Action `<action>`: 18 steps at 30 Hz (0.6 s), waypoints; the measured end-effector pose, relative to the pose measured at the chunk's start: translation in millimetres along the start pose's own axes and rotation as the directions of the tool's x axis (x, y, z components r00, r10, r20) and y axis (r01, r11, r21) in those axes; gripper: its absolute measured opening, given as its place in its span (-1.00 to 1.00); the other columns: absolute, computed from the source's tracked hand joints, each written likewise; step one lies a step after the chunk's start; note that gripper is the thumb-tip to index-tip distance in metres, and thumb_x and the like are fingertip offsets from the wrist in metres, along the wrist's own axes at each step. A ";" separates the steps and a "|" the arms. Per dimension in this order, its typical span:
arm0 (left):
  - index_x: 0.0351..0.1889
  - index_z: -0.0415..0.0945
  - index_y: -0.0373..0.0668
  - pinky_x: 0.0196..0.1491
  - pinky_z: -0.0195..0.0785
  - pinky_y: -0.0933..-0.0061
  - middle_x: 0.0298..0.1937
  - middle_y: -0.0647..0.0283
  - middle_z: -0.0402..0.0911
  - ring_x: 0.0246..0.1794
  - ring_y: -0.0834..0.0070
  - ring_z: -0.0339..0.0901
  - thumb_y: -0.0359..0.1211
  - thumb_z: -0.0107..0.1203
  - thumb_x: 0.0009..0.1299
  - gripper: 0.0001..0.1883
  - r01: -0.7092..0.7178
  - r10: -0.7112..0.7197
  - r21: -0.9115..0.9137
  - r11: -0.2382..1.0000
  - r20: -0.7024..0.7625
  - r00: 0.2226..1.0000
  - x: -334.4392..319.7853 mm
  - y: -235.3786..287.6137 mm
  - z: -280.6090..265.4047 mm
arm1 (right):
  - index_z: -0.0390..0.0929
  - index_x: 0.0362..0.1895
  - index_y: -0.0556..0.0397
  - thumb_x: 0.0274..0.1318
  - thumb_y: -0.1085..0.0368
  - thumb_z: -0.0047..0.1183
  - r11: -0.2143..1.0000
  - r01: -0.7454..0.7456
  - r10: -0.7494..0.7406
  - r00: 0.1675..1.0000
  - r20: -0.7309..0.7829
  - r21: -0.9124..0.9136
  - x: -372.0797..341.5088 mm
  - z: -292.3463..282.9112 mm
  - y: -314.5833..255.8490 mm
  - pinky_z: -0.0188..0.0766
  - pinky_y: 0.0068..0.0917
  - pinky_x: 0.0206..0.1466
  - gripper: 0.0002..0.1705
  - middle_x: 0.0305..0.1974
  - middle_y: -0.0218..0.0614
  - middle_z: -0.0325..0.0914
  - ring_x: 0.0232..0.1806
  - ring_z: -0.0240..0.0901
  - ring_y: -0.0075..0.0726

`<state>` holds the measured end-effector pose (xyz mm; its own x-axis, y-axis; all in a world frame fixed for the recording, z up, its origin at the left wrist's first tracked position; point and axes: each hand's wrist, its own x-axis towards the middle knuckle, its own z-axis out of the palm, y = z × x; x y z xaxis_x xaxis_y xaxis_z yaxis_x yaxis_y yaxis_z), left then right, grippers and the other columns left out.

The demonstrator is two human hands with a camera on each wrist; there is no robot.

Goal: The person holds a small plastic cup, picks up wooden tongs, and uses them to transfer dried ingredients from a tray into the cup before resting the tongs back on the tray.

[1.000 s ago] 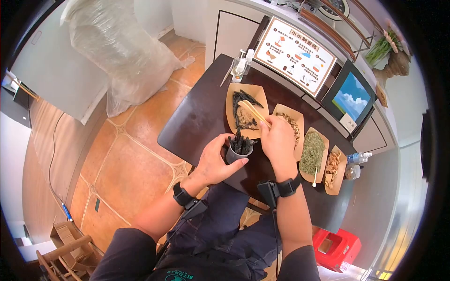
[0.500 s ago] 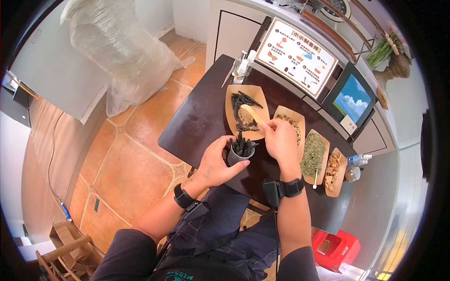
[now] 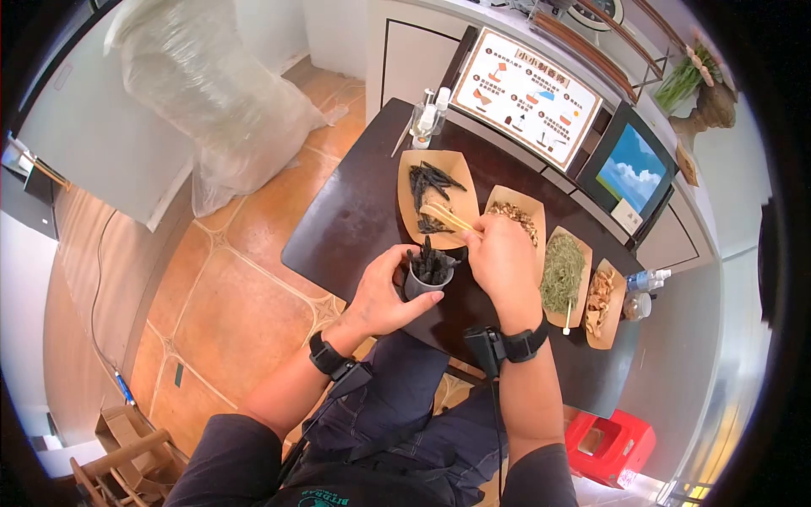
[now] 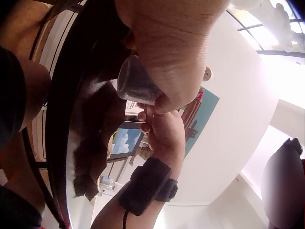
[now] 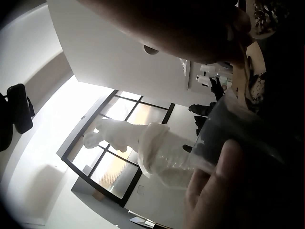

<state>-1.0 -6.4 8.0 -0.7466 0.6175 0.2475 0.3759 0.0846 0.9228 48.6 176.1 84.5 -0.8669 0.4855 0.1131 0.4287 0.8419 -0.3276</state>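
In the head view my left hand (image 3: 384, 291) grips a small translucent cup (image 3: 420, 287) filled with upright dark sticks (image 3: 432, 265). My right hand (image 3: 504, 258) pinches light wooden tongs (image 3: 448, 217), whose tips reach into the leftmost paper tray (image 3: 457, 169) among dark pieces (image 3: 432, 182) and a tan crumbly material. The cup stands just below that tray. The left wrist view shows the cup (image 4: 136, 81) from its underside, in the left hand (image 4: 174, 52). In the right wrist view the cup (image 5: 214, 133) is held by the left fingers, with dark sticks poking out.
Paper trays of brown bits (image 3: 517, 218), green strands (image 3: 563, 275) and curled peel-like pieces (image 3: 599, 302) stand to the right. Small bottles (image 3: 425, 122) are at the table's back; others (image 3: 639, 296) at its right edge. A printed sign (image 3: 528, 97) and a screen (image 3: 634, 173) stand behind.
The tongs' tips have moved lower in the tray, and the dark pieces there lie differently. The right hand has shifted slightly left. The left hand keeps its grip on the cup.
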 end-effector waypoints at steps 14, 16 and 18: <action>0.08 0.47 -0.29 -0.27 0.30 0.53 -0.29 0.30 0.55 -0.38 0.58 0.38 -0.18 0.48 0.10 -0.35 -0.012 0.012 0.001 1.000 -0.010 1.000 1.0 0.1 0.1 | 0.67 -0.35 0.10 0.12 0.20 0.26 0.992 0.007 -0.008 1.000 -0.011 -0.127 -18.0 -23.7 15.0 0.52 -0.08 -0.13 -0.79 -0.29 -0.11 0.64 -0.20 0.62 0.08; 0.08 0.46 -0.30 -0.28 0.29 0.53 -0.30 0.31 0.53 -0.38 0.58 0.36 -0.18 0.49 0.10 -0.34 0.026 -0.026 -0.009 1.000 0.005 1.000 0.9 2.5 -1.3 | 0.67 -0.35 0.10 0.13 0.20 0.25 0.996 -0.026 0.022 0.999 -0.047 -0.090 -18.1 -23.0 14.2 0.52 -0.08 -0.13 -0.79 -0.29 -0.10 0.64 -0.19 0.62 0.08; 0.08 0.46 -0.31 -0.28 0.29 0.53 -0.31 0.31 0.52 -0.39 0.58 0.36 -0.18 0.49 0.10 -0.34 0.016 -0.016 -0.004 1.000 -0.006 1.000 0.4 1.1 -0.2 | 0.67 -0.35 0.11 0.12 0.21 0.26 0.995 -0.007 0.001 0.998 -0.058 -0.104 -14.0 -16.1 13.0 0.53 -0.08 -0.14 -0.79 -0.30 -0.08 0.64 -0.20 0.63 0.08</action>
<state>-1.0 -6.1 9.2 -0.7559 0.6112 0.2347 0.3618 0.0912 0.9278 70.4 184.0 93.8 -0.8505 0.4988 0.1669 0.4586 0.8586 -0.2290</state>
